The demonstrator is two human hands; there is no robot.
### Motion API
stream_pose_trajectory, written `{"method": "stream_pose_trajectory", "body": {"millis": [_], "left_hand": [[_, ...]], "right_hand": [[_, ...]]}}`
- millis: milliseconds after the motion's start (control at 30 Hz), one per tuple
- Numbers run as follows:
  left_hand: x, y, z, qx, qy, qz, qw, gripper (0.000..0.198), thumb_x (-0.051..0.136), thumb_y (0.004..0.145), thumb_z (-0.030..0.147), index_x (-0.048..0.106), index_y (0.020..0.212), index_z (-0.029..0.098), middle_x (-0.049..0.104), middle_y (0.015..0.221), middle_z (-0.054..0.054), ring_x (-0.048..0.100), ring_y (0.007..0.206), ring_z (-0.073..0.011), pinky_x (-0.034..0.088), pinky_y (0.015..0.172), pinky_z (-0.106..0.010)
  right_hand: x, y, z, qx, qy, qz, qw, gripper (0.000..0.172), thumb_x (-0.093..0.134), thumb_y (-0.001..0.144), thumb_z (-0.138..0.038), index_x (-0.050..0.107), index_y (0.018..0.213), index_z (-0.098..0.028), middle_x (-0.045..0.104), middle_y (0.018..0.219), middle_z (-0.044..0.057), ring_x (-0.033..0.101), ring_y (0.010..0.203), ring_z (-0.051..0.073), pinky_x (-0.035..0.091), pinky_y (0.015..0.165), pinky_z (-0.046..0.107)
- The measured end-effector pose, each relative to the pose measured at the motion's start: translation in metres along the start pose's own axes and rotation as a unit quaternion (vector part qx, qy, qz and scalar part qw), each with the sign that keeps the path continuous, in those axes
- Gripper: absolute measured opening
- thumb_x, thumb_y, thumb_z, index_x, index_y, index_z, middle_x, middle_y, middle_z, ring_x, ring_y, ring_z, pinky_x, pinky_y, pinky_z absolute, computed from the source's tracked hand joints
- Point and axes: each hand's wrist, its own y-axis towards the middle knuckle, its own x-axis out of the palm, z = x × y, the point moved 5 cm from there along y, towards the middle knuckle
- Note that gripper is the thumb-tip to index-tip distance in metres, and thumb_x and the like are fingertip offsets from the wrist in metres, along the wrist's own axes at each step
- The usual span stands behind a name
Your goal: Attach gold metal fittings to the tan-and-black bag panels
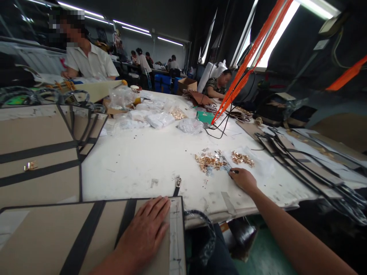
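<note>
My left hand [146, 227] lies flat, fingers spread, on a tan bag panel with black straps [71, 236] at the table's near edge. A short black strap with a metal buckle [177, 186] sticks out from the panel's far side. My right hand [243, 179] reaches out over the white table [137, 160] to a pile of small gold metal fittings [210, 161]. Its fingertips are pinched at the pile's near edge on something small and dark that I cannot make out. A second gold pile [243, 158] lies just beyond the hand.
A stack of tan panels [37, 152] with a gold clasp [30, 165] stands at left. Strapped panels [301, 160] line the right edge. Plastic bags of parts [160, 119] and orange straps [246, 61] are farther back. Other people sit at the far side [88, 59].
</note>
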Motion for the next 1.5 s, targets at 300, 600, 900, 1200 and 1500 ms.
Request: {"method": "stream_pose_trajectory", "body": {"millis": [300,600,900,1200,1500], "left_hand": [[0.0,-0.002,0.0,0.0,0.006,0.007,1.0,0.061,0.055,0.103,0.036,0.04,0.161,0.024,0.055,0.156,-0.003,0.047,0.142,-0.0251,0.038,0.118,-0.04],[0.001,-0.003,0.0,0.0,0.007,0.008,1.0,0.059,0.055,0.102,0.035,0.043,0.159,0.023,0.054,0.157,-0.003,0.045,0.143,-0.0251,0.035,0.119,-0.04],[0.001,-0.004,0.0,-0.006,0.013,-0.004,1.0,0.06,0.055,0.102,0.035,0.042,0.16,0.025,0.053,0.158,-0.001,0.044,0.144,-0.0231,0.032,0.121,-0.039],[0.0,-0.007,0.002,-0.021,-0.003,-0.014,1.0,0.055,0.054,0.101,0.033,0.048,0.155,0.024,0.055,0.157,-0.001,0.045,0.144,-0.0227,0.03,0.123,-0.037],[0.0,-0.007,0.002,-0.033,-0.036,-0.026,0.998,0.054,0.052,0.102,0.032,0.048,0.155,0.025,0.054,0.157,-0.003,0.045,0.144,-0.0239,0.031,0.123,-0.04]], "right_hand": [[0.0,0.011,0.001,-0.025,0.016,0.006,1.0,0.028,0.063,0.089,-0.04,0.083,0.106,-0.029,0.079,0.106,0.007,0.072,0.094,0.028,0.044,0.066,0.031],[0.004,0.019,0.003,-0.027,0.056,-0.008,0.998,0.025,0.065,0.088,-0.037,0.082,0.103,-0.026,0.078,0.081,0.003,0.071,0.072,0.021,0.043,0.057,0.027],[-0.001,0.017,0.004,-0.08,0.056,0.034,0.995,0.017,0.063,0.086,-0.031,0.078,0.083,-0.024,0.077,0.082,0.005,0.068,0.078,0.022,0.042,0.062,0.027],[-0.015,0.016,0.003,-0.083,0.095,0.043,0.991,0.032,0.061,0.084,-0.033,0.079,0.108,-0.023,0.076,0.076,0.003,0.069,0.07,0.021,0.048,0.065,0.027],[-0.009,0.012,0.008,-0.066,0.095,0.005,0.993,0.027,0.063,0.085,-0.032,0.081,0.1,-0.019,0.074,0.066,0.001,0.071,0.065,0.02,0.05,0.065,0.027]]}}
